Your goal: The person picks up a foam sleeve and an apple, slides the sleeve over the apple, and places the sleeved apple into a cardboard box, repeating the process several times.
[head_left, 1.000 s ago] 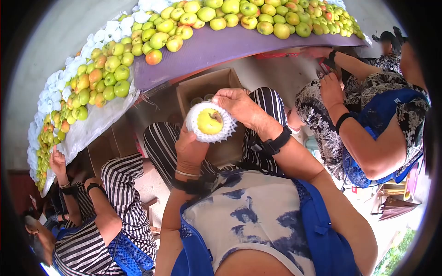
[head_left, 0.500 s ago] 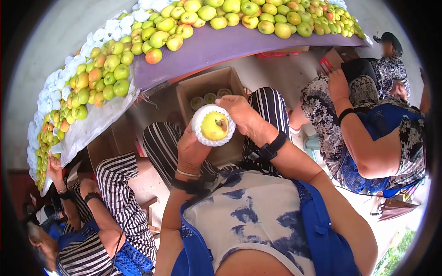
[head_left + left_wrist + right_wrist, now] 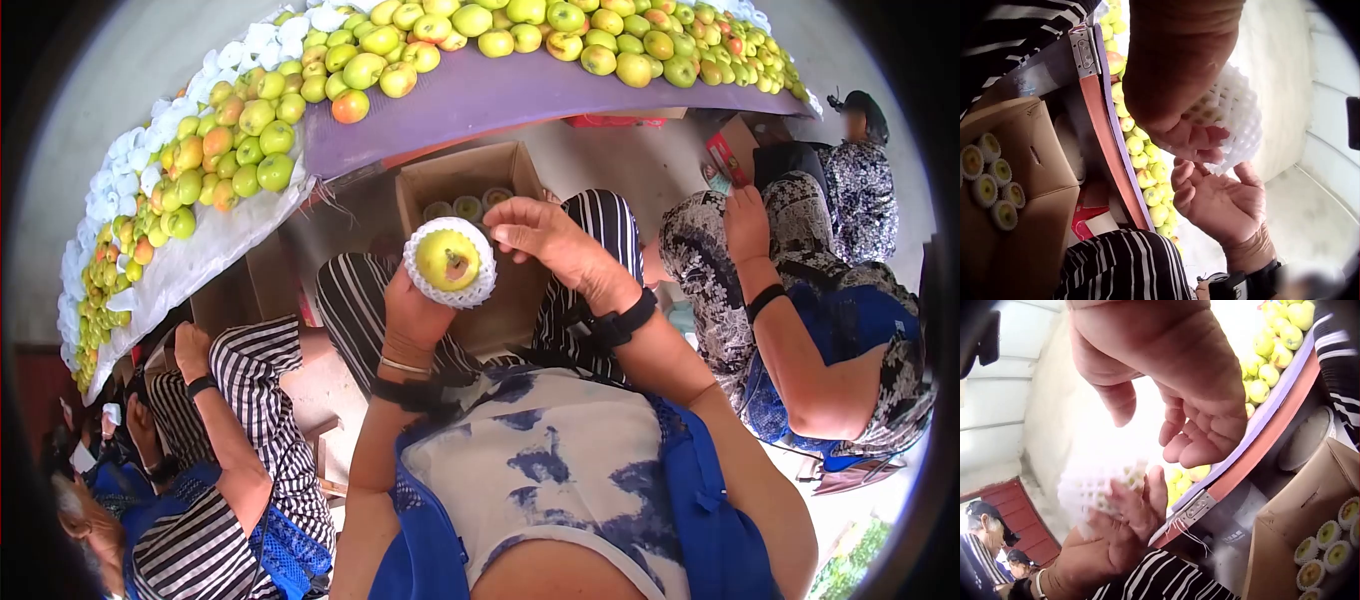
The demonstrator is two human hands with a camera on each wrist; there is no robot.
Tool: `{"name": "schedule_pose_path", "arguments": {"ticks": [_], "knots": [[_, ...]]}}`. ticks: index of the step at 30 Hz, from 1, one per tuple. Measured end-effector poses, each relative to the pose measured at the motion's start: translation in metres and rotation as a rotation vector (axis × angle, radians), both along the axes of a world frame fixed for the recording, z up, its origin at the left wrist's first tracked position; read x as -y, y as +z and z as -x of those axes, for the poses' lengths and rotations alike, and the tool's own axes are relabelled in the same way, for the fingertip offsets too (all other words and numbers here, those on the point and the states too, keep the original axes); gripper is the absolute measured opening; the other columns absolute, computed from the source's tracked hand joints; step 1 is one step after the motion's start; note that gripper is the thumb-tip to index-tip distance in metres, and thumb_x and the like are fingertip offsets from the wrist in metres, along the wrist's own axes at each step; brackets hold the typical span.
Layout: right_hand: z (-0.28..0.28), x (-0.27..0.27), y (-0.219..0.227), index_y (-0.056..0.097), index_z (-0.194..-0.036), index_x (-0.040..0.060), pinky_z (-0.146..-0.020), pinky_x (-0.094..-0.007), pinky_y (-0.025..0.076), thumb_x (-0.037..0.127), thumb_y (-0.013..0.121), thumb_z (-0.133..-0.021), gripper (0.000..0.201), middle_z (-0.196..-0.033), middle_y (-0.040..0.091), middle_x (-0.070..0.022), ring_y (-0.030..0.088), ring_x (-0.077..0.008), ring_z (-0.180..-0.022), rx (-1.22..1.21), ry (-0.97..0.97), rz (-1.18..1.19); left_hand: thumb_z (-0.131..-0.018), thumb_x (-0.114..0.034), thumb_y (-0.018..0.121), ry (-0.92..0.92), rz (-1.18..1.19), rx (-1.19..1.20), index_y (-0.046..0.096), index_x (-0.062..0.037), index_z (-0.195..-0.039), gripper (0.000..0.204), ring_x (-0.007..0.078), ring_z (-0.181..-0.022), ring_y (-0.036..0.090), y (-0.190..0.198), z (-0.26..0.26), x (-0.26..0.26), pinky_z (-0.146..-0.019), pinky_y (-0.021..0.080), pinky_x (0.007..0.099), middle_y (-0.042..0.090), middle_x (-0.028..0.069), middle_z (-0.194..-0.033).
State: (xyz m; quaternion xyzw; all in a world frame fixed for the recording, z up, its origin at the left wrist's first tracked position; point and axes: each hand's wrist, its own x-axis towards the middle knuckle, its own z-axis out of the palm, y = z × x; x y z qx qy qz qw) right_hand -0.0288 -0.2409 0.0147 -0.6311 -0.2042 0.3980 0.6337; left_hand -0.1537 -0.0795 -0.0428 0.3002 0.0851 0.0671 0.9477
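Note:
A yellow-green apple (image 3: 440, 258) sits in a white foam net sleeve (image 3: 484, 279) in the middle of the head view, its brownish stem hollow facing the camera. My left hand (image 3: 416, 318) grips the sleeved apple from below and the left. In the left wrist view, curled fingers lie against the white netting (image 3: 1241, 119). To the right of the apple is my right hand (image 3: 560, 243), its fingers loosely bent. The right wrist view shows this right hand (image 3: 1172, 387) with nothing between thumb and fingers, apart from the netting.
A cardboard box (image 3: 470, 165) stands beyond the hands, between the striped knees, with several sleeved apples (image 3: 1337, 555) inside. Behind it, a purple-covered table (image 3: 450, 105) bears heaped apples (image 3: 365, 70) and white foam sleeves (image 3: 125, 155). People sit on the left and right.
My right hand has come away from the sleeve toward the right. The sleeve, flared earlier, now sits close around the apple. My left hand has moved slightly left with it.

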Motion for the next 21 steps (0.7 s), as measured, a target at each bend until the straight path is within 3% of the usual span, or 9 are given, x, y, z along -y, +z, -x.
{"name": "schedule_pose_path", "arguments": {"ticks": [1,3,6,13,16,19,21], "knots": [[-0.004,0.000,-0.001,0.056,-0.111,0.0013,-0.069,-0.0217,0.042,0.031,0.065,-0.081,0.043,-0.094,0.058,-0.0022,0.051,-0.0093,-0.084,-0.024,0.032,-0.063,-0.095,-0.028,0.030,-0.028,0.094,-0.022,0.043,-0.0006,-0.124,0.042,0.0305,-0.116,0.047,0.002,-0.002,0.001,-0.100,0.036,0.0464,0.049,0.0164,-0.125],[-0.007,-0.004,0.004,0.057,-0.111,0.0016,-0.068,-0.0235,0.042,0.037,0.065,-0.078,0.049,-0.095,0.059,-0.0039,0.052,-0.0119,-0.085,0.008,0.163,-0.081,-0.096,-0.030,0.030,-0.085,0.279,-0.060,0.045,-0.0004,-0.122,0.042,0.0297,-0.112,0.050,0.009,-0.008,0.001,-0.097,0.039,0.0448,0.051,0.0162,-0.121],[-0.004,-0.013,0.001,0.059,-0.107,0.0021,-0.065,-0.0244,0.042,0.043,0.067,-0.074,0.053,-0.093,0.060,-0.0049,0.053,-0.0134,-0.082,-0.068,0.251,-0.026,-0.098,-0.033,0.029,-0.127,0.289,-0.098,0.046,0.0012,-0.119,0.044,0.0249,-0.107,0.053,0.013,-0.010,0.002,-0.096,0.041,0.0387,0.053,0.0140,-0.117],[-0.007,-0.018,-0.020,0.060,-0.103,0.0021,-0.064,-0.0239,0.043,0.038,0.067,-0.075,0.046,-0.091,0.062,-0.0045,0.056,-0.0124,-0.081,-0.324,0.194,-0.043,-0.096,-0.042,0.031,-0.124,0.185,-0.215,0.045,0.0001,-0.121,0.051,0.0266,-0.111,0.051,0.026,-0.015,0.002,-0.095,0.041,0.0413,0.052,0.0143,-0.119],[-0.006,-0.018,-0.020,0.060,-0.103,0.0030,-0.065,-0.0245,0.043,0.037,0.066,-0.077,0.044,-0.093,0.062,-0.0039,0.056,-0.0124,-0.082,-0.361,0.112,-0.054,-0.094,-0.038,0.038,-0.170,0.129,-0.111,0.043,0.0024,-0.123,0.050,0.0260,-0.111,0.051,0.032,-0.010,-0.002,-0.095,0.041,0.0408,0.053,0.0147,-0.119],[-0.006,-0.016,-0.020,0.060,-0.105,0.0041,-0.067,-0.0254,0.043,0.039,0.065,-0.078,0.044,-0.094,0.062,-0.0032,0.056,-0.0126,-0.083,-0.343,0.131,-0.036,-0.090,-0.031,0.048,-0.153,-0.138,-0.110,0.045,0.0027,-0.120,0.046,0.0228,-0.103,0.057,0.029,-0.007,-0.005,-0.088,0.047,0.0372,0.057,0.0126,-0.113],[-0.009,-0.015,-0.023,0.060,-0.106,0.0055,-0.068,-0.0263,0.044,0.042,0.065,-0.079,0.045,-0.094,0.062,-0.0027,0.056,-0.0129,-0.084,-0.359,0.177,-0.052,-0.087,-0.028,0.052,-0.134,-0.112,-0.109,0.046,0.0028,-0.120,0.046,0.0215,-0.101,0.058,0.030,-0.006,-0.008,-0.086,0.048,0.0356,0.058,0.0121,-0.112]]}}
